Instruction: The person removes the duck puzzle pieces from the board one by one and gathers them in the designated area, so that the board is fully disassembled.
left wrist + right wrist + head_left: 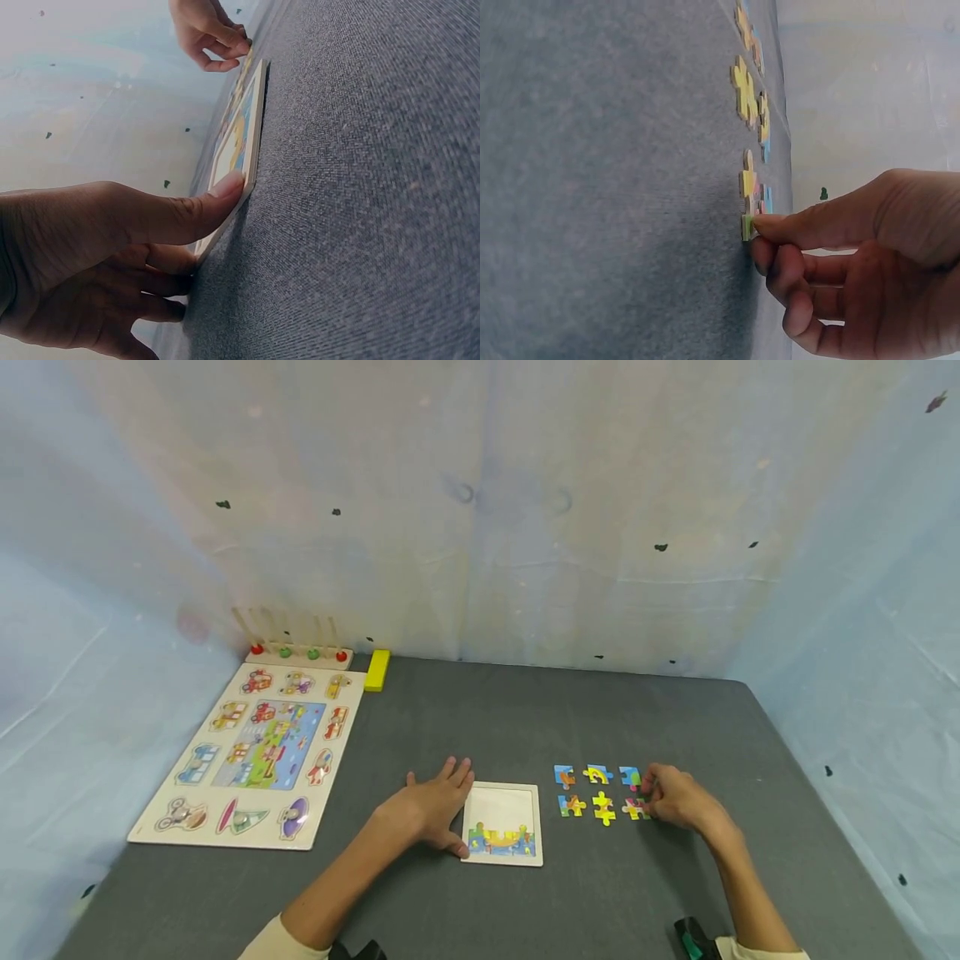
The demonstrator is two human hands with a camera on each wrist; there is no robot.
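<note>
A small square wooden puzzle tray (pixel 501 802) lies in front of me, its lower part filled with joined yellow, blue and green pieces. My left hand (pixel 433 806) rests along its left side with fingers extended; in the left wrist view the thumb (pixel 225 186) presses on the tray's corner. To the right lie loose jigsaw pieces in two rows, among them a yellow piece (pixel 603 808) and a rainbow piece (pixel 597 774). My right hand (pixel 678 797) pinches the edge of the pink-and-yellow jigsaw piece (pixel 747 184) between thumb and index finger. That piece still lies on the table.
A large wooden peg puzzle board (pixel 225 793) with vehicle pictures lies at the left. Behind it stands a pegged wooden strip (pixel 300 658) with red and green beads, beside a yellow block (pixel 377 670). A pale sheet (pixel 525 527) hangs behind the dark grey tabletop (pixel 585 718).
</note>
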